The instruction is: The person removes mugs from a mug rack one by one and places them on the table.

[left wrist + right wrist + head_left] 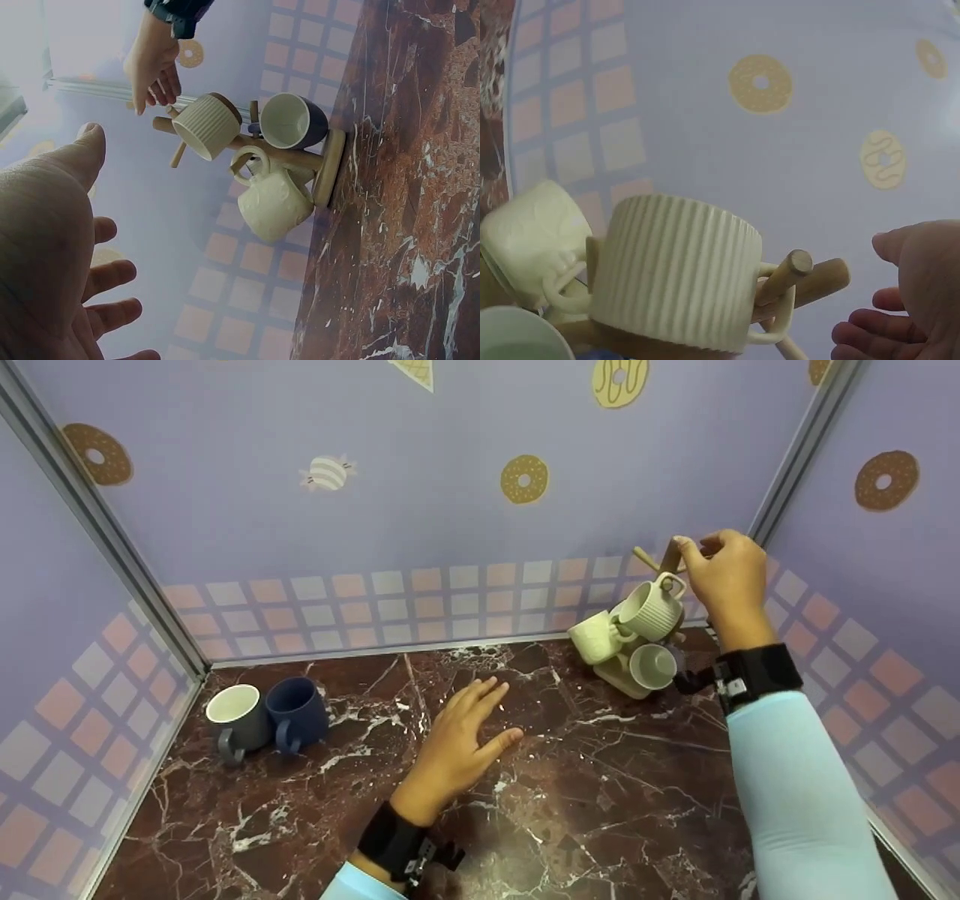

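A wooden mug rack [670, 556] stands at the back right with several mugs on its pegs. The ribbed cream mug [679, 274] hangs by its handle near the top; lower down are a cream mug with a raised pattern [276, 202] and a dark-sided mug with a pale inside [289, 124]. My right hand [729, 577] is by the post's top, fingers loosely bent, and the right wrist view shows a gap between it and the pegs. My left hand [457, 742] hovers over the middle of the table, fingers spread and holding nothing.
On the left of the marbled table [360, 825] a grey mug [240, 724] and a navy mug [298, 714] stand upright side by side. Patterned panels [420, 525] enclose the back and both sides, the right one close to the rack.
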`<act>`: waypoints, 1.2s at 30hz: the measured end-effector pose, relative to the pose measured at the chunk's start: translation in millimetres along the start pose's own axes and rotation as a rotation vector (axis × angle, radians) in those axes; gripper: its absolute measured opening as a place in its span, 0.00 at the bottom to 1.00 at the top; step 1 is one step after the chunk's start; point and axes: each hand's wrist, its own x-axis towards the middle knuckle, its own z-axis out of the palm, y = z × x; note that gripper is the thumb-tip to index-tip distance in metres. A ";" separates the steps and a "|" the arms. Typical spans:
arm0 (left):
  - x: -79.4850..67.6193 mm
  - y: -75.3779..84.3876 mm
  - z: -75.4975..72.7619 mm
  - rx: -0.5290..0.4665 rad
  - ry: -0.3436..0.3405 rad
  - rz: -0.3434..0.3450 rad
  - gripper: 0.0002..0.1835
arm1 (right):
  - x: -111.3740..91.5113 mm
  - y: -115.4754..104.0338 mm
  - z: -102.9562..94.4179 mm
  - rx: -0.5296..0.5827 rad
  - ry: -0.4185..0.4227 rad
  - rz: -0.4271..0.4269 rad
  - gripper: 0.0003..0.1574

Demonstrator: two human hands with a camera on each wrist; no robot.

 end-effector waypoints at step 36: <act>-6.3 23.9 35.3 0.002 -0.136 0.067 0.42 | -71.3 78.5 62.0 0.249 -0.177 -0.007 0.66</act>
